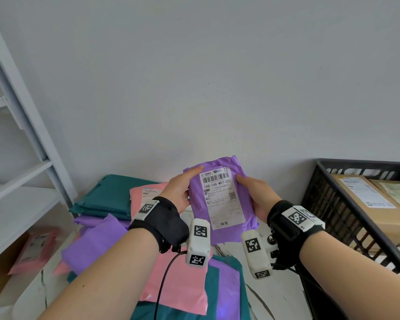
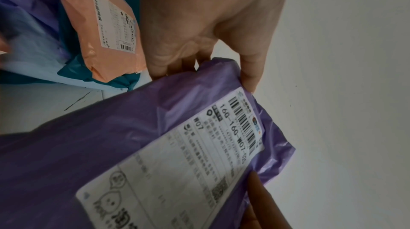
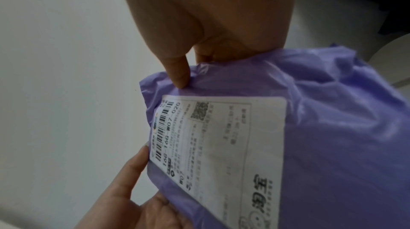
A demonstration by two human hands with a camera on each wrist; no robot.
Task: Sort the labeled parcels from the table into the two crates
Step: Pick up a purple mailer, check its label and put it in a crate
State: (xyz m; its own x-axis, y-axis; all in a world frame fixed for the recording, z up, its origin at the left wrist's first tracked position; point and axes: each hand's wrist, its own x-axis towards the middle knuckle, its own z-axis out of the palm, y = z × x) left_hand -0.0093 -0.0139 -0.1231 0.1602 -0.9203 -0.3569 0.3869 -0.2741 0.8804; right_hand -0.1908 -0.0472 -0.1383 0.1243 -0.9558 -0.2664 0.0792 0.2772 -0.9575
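At the right edge of the head view we see the black crate (image 1: pixel 346 204) with cardboard boxes inside; pink, teal and purple mailers (image 1: pixel 171 273) heap on the counter at lower centre. Above them, mid-frame, we hold the purple parcel (image 1: pixel 219 236), label up. Our left hand (image 1: pixel 179 190) and right hand (image 1: pixel 258 197) each pinch a side edge, thumb over. It looks soft, light and slick, so we judge edge grips safest.

Labeled purple parcel (image 1: pixel 219 199), held aloft
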